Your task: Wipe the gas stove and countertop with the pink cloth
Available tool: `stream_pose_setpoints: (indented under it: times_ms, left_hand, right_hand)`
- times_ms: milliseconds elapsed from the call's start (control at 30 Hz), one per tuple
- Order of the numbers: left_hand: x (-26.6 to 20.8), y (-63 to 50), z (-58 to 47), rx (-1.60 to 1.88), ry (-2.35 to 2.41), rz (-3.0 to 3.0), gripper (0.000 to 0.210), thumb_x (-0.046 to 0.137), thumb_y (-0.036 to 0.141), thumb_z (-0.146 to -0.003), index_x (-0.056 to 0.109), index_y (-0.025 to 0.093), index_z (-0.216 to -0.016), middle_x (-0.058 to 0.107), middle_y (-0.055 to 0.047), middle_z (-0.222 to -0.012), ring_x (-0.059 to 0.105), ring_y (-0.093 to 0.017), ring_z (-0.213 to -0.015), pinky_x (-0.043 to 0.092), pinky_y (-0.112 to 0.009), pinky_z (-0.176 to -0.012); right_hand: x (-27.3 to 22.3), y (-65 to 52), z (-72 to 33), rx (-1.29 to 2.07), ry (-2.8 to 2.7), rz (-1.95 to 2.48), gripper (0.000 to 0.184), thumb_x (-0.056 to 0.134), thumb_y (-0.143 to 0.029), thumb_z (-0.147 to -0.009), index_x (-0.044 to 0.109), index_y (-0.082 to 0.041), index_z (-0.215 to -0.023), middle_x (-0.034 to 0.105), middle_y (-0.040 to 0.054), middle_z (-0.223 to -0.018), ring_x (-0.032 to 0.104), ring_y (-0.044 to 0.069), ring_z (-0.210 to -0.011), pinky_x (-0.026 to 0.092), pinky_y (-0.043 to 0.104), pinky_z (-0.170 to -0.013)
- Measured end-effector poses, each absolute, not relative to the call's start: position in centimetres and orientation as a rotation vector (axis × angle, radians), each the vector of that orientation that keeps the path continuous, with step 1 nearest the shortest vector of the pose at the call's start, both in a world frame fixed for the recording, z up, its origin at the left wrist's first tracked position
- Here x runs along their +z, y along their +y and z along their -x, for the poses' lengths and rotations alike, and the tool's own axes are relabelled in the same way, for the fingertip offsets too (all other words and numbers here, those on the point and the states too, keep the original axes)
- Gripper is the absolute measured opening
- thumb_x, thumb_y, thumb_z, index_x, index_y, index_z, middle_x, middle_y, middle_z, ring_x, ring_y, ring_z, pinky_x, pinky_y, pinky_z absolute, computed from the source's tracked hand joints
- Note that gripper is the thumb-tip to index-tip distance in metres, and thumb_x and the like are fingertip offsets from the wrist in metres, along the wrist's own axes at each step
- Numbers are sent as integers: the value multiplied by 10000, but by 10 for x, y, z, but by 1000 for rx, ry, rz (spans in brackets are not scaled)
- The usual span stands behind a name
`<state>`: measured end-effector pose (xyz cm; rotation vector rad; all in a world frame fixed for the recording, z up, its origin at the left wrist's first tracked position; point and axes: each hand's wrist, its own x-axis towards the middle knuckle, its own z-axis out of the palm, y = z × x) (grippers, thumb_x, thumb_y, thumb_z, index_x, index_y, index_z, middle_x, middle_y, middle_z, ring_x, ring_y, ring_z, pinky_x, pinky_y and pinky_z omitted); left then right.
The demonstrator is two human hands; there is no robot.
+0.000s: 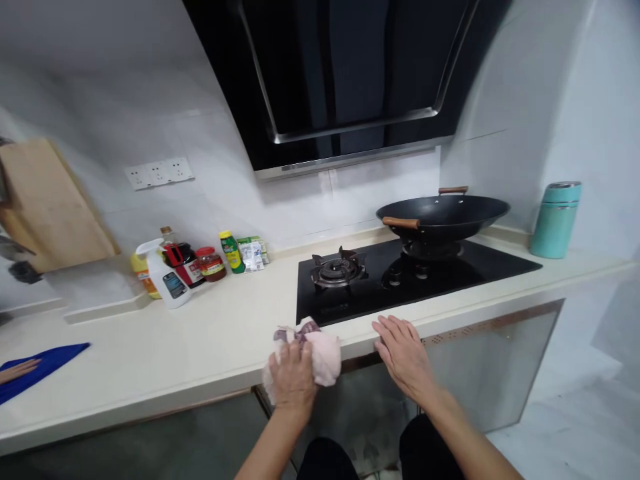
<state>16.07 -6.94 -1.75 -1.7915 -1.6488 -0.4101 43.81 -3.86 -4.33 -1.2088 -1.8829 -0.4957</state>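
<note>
My left hand [293, 381] presses down on a crumpled pinkish-white cloth [325, 357] with a purple pattern at the counter's front edge. The fingers are bent over the cloth, which bunches out on both sides and hangs a little over the edge. My right hand [404, 355] rests its outstretched fingers on the counter edge in front of the black gas hob [345, 303], with nothing visible in it. Just behind the cloth is the hob's front left corner. The left burner [337, 268] is bare. A black wok [445, 217] with wooden handles sits on the right burner.
Left on the counter [210, 333] stand a white spray bottle [167, 280], a red-lidded jar [211, 265], a yellow-capped bottle [232, 252] and packets [253, 255]. Another person's hand [19, 370] lies on a blue cloth [55, 360]. A turquoise flask [556, 220] stands right; a range hood [350, 80] overhangs.
</note>
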Motion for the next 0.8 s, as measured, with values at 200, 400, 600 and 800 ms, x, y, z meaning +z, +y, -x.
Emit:
stream_pose_setpoints:
  times_ms: [200, 400, 600, 800]
  left_hand:
    - [-19, -38, -276, -547, -1476, 2074, 376, 574, 218, -937, 667, 225, -1301, 679, -172, -1206, 590, -366, -1166, 422, -602, -1015]
    - [-26, -31, -277, -661, -1216, 2051, 436, 592, 190, -896, 645, 265, -1323, 684, -160, -1261, 596, -363, -1177, 462, -573, -980]
    - [-21, -52, -145, -379, -1394, 2014, 615, 678, 146, -718, 656, 291, -1315, 658, -131, -1374, 580, -381, -1235, 451, -536, -997]
    - [3, -91, -24, -151, -1649, 1765, 584, 580, 135, -773, 645, 211, -1349, 654, -157, -1344, 577, -354, -1237, 435, -483, -1003]
  right_hand:
    - [-46, -32, -450, -358, -1859, 1076, 395, 405, -296, -1058, 553, -181, -1405, 630, 105, -1410, 531, 258, -1346, 395, 496, -1154]
    - [-47, -28, -462, -306, -1876, 1045, 398, 431, -339, -1055, 542, -235, -1422, 629, 93, -1408, 551, 260, -1323, 428, 518, -1138]
    - [-45, -12, -537, -453, -1899, 1259, 363, 419, -303, -1057, 608, -283, -1366, 633, 56, -1416, 544, 265, -1328, 335, 552, -1175]
    - [-60, -2, -569, -457, -1729, 1254, 351, 419, -308, -1048, 630, -238, -1319, 639, 73, -1393, 515, 260, -1354, 288, 518, -1222]
